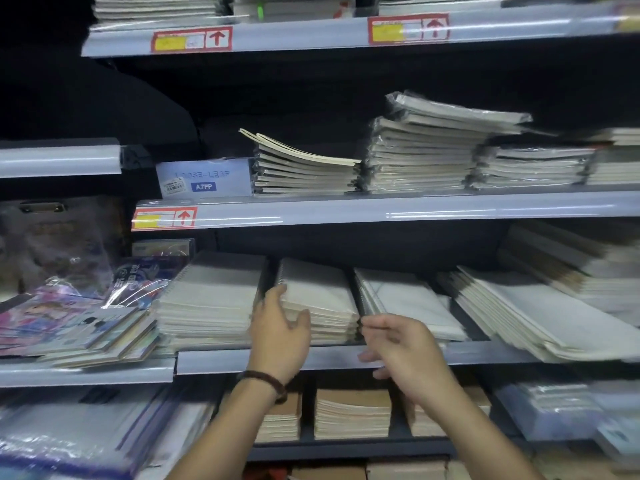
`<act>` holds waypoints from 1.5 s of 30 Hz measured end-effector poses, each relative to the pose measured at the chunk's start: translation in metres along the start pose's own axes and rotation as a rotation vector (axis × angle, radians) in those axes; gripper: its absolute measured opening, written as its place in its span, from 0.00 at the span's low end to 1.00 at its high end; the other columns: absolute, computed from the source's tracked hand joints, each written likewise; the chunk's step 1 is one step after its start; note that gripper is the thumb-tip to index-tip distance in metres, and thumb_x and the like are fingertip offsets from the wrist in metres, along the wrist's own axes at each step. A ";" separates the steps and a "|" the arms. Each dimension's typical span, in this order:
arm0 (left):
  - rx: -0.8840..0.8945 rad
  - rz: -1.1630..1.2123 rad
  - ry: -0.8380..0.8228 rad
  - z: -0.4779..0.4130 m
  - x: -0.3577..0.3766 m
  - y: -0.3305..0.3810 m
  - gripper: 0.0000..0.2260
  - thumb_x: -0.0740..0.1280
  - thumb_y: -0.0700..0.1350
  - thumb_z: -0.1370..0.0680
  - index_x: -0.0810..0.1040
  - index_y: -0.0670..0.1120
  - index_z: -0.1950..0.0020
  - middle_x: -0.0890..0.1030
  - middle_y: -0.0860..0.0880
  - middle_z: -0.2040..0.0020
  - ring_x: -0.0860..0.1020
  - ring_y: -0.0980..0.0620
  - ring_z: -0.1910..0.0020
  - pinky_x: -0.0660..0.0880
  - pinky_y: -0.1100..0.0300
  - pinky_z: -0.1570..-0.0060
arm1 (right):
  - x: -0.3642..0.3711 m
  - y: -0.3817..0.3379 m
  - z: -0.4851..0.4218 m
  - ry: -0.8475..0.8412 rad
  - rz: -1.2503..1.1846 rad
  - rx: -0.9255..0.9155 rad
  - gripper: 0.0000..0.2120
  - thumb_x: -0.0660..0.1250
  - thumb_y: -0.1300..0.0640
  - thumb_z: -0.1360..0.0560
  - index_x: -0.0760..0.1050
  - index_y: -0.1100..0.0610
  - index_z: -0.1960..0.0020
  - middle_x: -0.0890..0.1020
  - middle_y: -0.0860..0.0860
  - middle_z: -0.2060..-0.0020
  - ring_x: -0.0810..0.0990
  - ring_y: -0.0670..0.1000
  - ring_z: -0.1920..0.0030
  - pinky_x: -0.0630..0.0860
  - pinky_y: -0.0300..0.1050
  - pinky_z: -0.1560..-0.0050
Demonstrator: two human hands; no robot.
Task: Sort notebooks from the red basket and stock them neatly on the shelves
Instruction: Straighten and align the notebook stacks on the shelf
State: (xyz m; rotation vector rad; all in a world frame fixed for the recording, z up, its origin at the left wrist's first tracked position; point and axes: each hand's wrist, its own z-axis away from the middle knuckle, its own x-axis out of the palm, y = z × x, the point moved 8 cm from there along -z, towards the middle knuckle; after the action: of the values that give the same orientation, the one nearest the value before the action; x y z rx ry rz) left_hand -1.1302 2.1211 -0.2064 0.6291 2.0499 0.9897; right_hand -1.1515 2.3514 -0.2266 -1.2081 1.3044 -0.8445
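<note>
A stack of white spiral notebooks [317,296] lies on the lower middle shelf [332,358]. My left hand [278,336], with a dark bracelet on the wrist, rests against the stack's left side, fingers apart. Just off the stack's front right corner hovers my right hand [398,348], its thumb and fingertips close together and nothing visible in them. Another white notebook stack [211,299] lies to the left, and two more stacks [408,303] [530,313] lie to the right. The red basket is not in view.
Colourful wrapped notebooks [79,320] lie at the left on a lower shelf. The shelf above holds several wrapped stacks [426,157] and a blue box [204,178]. Brown-covered pads [351,414] sit on the shelf below. Price tags [164,218] mark the shelf rails.
</note>
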 end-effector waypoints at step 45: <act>0.325 -0.406 -0.201 0.016 0.138 0.080 0.20 0.72 0.51 0.18 0.79 0.52 0.26 0.86 0.48 0.41 0.83 0.49 0.41 0.79 0.57 0.39 | -0.137 0.077 -0.067 0.224 0.183 -0.103 0.15 0.77 0.57 0.22 0.83 0.49 0.36 0.84 0.36 0.46 0.79 0.32 0.46 0.73 0.28 0.45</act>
State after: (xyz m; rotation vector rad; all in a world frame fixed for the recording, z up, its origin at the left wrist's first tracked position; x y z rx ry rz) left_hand -1.1907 2.2696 -0.2063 0.4268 2.0605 0.3493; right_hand -1.2487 2.4890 -0.2580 -1.0763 1.6311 -0.8043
